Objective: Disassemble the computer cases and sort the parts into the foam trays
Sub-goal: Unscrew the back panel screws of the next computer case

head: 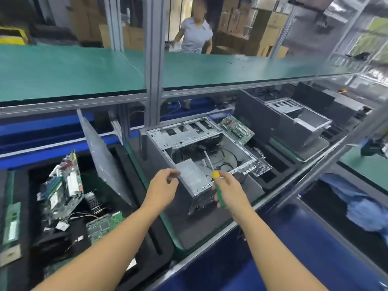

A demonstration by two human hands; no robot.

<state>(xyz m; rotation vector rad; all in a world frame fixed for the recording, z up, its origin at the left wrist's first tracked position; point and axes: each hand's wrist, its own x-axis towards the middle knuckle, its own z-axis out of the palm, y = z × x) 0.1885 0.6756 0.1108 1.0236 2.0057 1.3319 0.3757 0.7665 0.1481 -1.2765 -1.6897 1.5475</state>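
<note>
Forward, hands (162, 186) (230, 190) outstretched, screwdriver (215, 175) in right

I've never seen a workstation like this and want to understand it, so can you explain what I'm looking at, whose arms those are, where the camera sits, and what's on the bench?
There is no machine here. The single picture comes from a camera worn on a person's head, looking down at their own bare arms.

The right hand has its grip on a screwdriver with a green handle and yellow cap, its shaft pointing into an open computer case. The left hand hovers by the case's near corner, fingers loosely curled, holding nothing.

To the left, a black foam tray holds a circuit board, with other boards and parts round it. A grey side panel leans upright there. A second case stands further right. Another person stands beyond the green shelf.
</note>
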